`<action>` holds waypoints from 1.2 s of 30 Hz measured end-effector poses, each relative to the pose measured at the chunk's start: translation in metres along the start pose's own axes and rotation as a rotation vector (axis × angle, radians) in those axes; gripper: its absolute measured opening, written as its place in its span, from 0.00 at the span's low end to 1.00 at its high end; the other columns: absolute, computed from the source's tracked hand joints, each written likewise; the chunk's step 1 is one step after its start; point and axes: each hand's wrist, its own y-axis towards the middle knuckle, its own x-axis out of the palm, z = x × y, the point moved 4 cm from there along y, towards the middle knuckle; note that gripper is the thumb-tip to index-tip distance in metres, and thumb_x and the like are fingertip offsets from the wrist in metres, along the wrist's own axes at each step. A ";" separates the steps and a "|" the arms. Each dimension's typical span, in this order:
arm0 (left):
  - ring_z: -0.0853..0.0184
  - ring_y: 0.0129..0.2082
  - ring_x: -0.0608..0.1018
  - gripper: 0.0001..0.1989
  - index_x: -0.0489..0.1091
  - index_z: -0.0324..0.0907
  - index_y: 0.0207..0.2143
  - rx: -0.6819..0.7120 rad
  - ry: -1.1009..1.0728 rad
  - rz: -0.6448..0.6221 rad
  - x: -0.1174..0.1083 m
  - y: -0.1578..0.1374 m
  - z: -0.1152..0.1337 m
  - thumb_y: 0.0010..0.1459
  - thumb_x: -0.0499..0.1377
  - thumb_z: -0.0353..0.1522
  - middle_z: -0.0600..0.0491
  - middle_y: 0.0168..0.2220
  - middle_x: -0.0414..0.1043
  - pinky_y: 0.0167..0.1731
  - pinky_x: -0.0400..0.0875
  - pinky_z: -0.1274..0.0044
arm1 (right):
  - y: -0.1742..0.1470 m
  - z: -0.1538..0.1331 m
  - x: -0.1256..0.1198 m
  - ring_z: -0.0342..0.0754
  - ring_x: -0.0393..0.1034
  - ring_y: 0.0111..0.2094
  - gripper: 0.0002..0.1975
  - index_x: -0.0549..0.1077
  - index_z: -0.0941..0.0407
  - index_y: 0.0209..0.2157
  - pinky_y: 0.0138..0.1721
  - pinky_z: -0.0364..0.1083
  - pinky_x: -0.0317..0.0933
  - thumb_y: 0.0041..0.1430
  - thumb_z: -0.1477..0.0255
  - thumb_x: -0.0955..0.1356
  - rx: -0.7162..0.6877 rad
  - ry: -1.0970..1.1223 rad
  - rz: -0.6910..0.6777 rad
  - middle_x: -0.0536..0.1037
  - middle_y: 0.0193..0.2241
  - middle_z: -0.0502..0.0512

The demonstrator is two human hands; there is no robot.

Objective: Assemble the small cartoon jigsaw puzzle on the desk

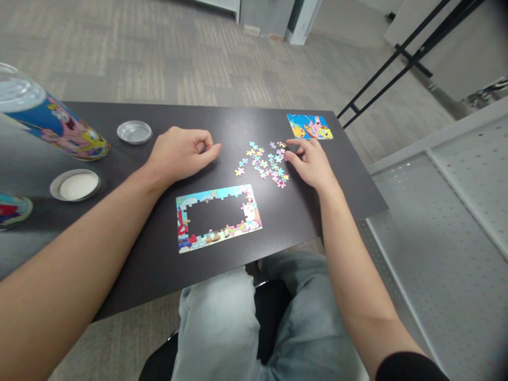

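My left hand (pixel 184 153) rests on the dark table left of the loose pieces, fingers curled in and thumb pointing right; nothing shows in it. At the right edge of a scattered heap of small pastel jigsaw pieces (pixel 264 163) is my right hand (pixel 311 161). Its thumb and index finger are apart, with their tips beside the outermost pieces; whether they touch one I cannot tell. Below the heap lies a jigsaw frame (pixel 219 237), a printed cartoon border around a bare dark middle. A cartoon picture card (pixel 310 127) lies flat beyond my right hand.
On the left stands a tall cartoon-printed canister (pixel 75 127). Near it are a silvery round lid (pixel 134 132) and a shallow round lid (pixel 75 185) with a white inside. Another printed can (pixel 14 211) is cut off at the left edge. A perforated grey panel (pixel 444 254) borders the table's right.
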 end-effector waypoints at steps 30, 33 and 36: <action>0.64 0.36 0.69 0.15 0.71 0.46 0.34 -0.017 0.022 -0.031 -0.003 -0.006 0.011 0.77 0.67 0.36 0.60 0.24 0.63 0.43 0.61 0.66 | 0.003 0.014 -0.013 0.56 0.77 0.38 0.14 0.89 0.48 0.55 0.53 0.59 0.79 0.71 0.65 0.76 0.060 0.104 -0.012 0.86 0.48 0.57; 0.66 0.35 0.68 0.15 0.70 0.45 0.33 -0.020 0.028 -0.043 -0.006 -0.009 0.017 0.78 0.65 0.34 0.60 0.25 0.64 0.43 0.59 0.66 | 0.002 0.019 -0.017 0.57 0.77 0.38 0.11 0.86 0.47 0.49 0.48 0.59 0.76 0.68 0.59 0.78 0.069 0.125 -0.030 0.87 0.45 0.58; 0.66 0.36 0.70 0.15 0.70 0.46 0.32 -0.024 0.036 -0.033 -0.006 -0.008 0.015 0.76 0.64 0.36 0.59 0.26 0.64 0.43 0.60 0.66 | 0.000 0.018 -0.019 0.56 0.74 0.36 0.15 0.85 0.47 0.47 0.45 0.59 0.73 0.65 0.54 0.80 0.065 0.140 -0.069 0.87 0.44 0.58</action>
